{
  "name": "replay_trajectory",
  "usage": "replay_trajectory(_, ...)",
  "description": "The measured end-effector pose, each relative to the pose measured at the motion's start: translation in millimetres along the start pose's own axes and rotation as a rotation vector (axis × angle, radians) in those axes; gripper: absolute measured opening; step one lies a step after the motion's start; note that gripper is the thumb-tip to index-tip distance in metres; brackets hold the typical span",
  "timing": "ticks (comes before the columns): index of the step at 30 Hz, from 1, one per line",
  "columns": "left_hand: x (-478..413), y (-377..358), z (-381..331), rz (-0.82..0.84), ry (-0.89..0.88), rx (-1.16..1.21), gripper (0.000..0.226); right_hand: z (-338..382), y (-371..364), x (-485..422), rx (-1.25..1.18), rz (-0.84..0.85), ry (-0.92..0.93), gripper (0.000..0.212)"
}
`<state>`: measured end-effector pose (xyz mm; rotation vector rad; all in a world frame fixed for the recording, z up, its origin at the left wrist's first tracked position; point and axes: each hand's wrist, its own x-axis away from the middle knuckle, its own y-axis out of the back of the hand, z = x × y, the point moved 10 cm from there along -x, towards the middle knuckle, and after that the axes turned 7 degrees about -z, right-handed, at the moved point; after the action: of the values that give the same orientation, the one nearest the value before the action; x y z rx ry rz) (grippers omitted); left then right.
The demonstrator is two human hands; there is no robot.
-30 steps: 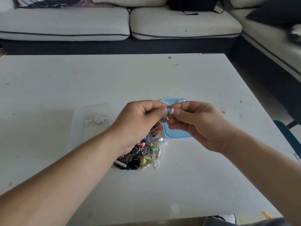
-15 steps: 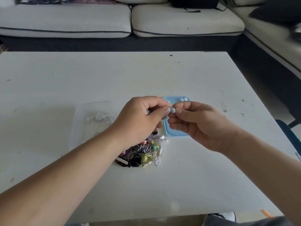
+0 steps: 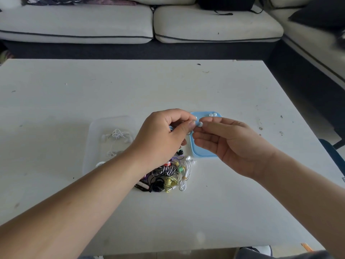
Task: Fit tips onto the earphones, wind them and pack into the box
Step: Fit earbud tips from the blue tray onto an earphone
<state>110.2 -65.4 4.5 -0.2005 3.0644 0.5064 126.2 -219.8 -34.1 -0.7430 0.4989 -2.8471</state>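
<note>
My left hand [image 3: 164, 135] pinches a small blue earbud between thumb and forefinger, with a pale ear tip [image 3: 199, 124] on its end. My right hand [image 3: 229, 144] is just right of it, its fingertips touching the tip while the fingers loosen and spread. Both hands hover above a blue lid [image 3: 202, 154] that carries a few loose white tips [image 3: 213, 114] at its far edge. A clear plastic box [image 3: 97, 146] to the left holds wound white earphones [image 3: 117, 134]. A tangled pile of coloured earphones [image 3: 168, 174] lies under my left wrist.
The white table [image 3: 168, 86] is broad, with small dark specks near its right side. A pale sofa [image 3: 141, 23] runs along the far side and round the right. A dark blue chair edge [image 3: 334, 156] sits off the table's right side.
My right hand's fingers have loosened from a tight pinch and spread, with the tip now more exposed on the earbud. The left hand kept its pinch in place.
</note>
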Motion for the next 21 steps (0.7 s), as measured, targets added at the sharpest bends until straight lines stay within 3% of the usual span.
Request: replay_trajectory(21,2.3,2.5,-3.9,-0.05,-0.006,0.013,0.01,-0.8,-2.2,1.4,-0.007,0.073,0.009,0.01)
